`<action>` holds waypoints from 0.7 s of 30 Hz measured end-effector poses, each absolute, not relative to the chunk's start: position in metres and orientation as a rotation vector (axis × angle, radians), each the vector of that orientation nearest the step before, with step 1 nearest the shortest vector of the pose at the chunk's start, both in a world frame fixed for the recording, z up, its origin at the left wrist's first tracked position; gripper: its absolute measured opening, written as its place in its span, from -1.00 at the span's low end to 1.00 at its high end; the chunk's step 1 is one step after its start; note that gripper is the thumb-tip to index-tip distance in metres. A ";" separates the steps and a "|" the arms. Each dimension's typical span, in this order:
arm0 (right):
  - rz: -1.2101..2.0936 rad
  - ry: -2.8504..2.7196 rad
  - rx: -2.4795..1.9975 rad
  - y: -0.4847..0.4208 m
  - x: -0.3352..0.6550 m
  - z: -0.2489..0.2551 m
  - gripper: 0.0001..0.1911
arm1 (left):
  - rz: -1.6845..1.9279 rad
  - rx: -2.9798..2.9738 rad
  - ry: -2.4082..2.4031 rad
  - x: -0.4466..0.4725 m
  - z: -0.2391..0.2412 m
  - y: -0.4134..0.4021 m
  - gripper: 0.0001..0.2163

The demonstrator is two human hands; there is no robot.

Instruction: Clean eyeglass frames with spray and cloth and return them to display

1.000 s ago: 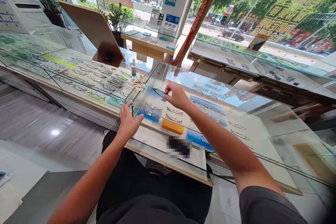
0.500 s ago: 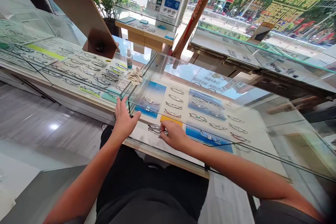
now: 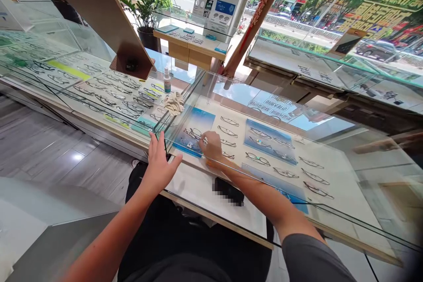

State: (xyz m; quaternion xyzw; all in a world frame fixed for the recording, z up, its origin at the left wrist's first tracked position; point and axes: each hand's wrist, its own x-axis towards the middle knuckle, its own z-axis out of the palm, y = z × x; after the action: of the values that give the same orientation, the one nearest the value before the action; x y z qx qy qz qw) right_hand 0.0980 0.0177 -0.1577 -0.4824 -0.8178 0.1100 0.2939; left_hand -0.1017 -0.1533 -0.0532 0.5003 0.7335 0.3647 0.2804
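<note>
My right hand (image 3: 211, 146) reaches under the glass top of the display case (image 3: 228, 86), its fingers pinched on a pair of eyeglasses (image 3: 192, 133). The eyeglasses are over a blue card (image 3: 204, 117) at the left of the case; I cannot tell whether they touch it. Another frame with a small label (image 3: 189, 145) lies at the card's front. My left hand (image 3: 161, 165) is open at the case's front left corner, fingertips against the glass edge and thumb apart. Beside my right hand, a column of eyeglasses (image 3: 228, 131) lies partly hidden by it.
A spray bottle (image 3: 167, 81) and a crumpled cloth (image 3: 173, 103) stand on the glass to the left. A dark, pixelated object (image 3: 228, 191) lies on the white front board (image 3: 191, 185). A tilted brown mirror back (image 3: 99, 13) stands left. More eyeglasses (image 3: 259, 158) lie right.
My right hand has carried the eyeglasses from the front board forward and into the case, over the blue card. The dark object on the board now shows. My left hand stays at the corner.
</note>
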 end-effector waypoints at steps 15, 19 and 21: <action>0.207 -2.170 -1.495 0.159 0.076 -0.167 -0.92 | 0.765 1.243 1.904 -0.084 -0.033 -0.145 -0.11; 0.166 -2.250 -1.489 0.170 0.070 -0.172 -0.87 | 0.747 1.218 1.886 -0.083 -0.031 -0.144 -0.08; 0.159 -2.309 -1.472 0.167 0.067 -0.177 -0.87 | 0.752 1.210 1.895 -0.084 -0.034 -0.144 -0.08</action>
State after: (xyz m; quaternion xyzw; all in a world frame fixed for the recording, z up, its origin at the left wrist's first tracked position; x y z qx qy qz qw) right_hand 0.0669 0.1665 -0.1767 -0.5261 -0.8251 0.0569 0.1980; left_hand -0.0835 -0.1437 -0.0335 0.4730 0.7406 0.2940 0.3760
